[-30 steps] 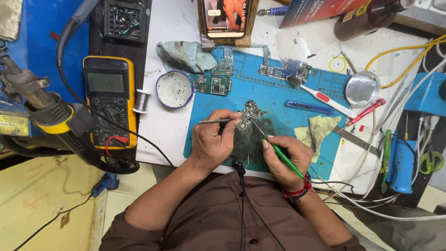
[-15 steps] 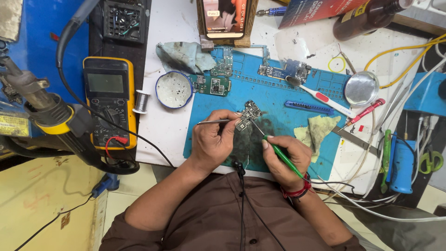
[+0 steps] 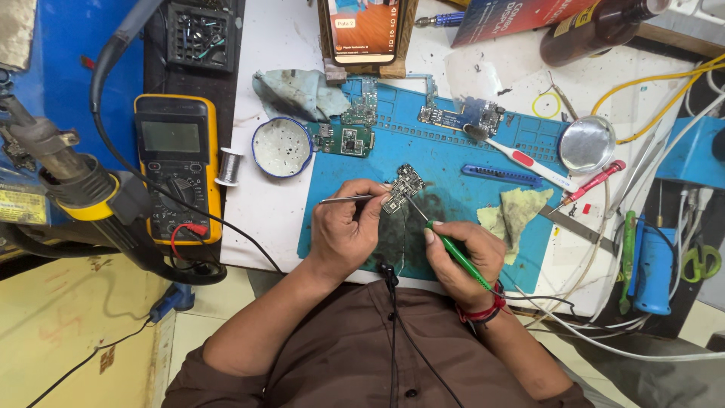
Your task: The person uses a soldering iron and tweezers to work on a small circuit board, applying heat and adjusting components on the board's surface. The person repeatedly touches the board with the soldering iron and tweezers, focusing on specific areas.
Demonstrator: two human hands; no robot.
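Observation:
A small circuit board lies on the blue work mat. My left hand pinches metal tweezers whose tips reach the board's left edge. In my right hand is a green-handled soldering iron, and its thin tip touches the board from the lower right. Both hands rest on the mat near the table's front edge.
A yellow multimeter, a solder spool and a round blue-rimmed dish sit to the left. More boards, a toothbrush, a yellow cloth, a metal lid, a phone and cables surround the mat.

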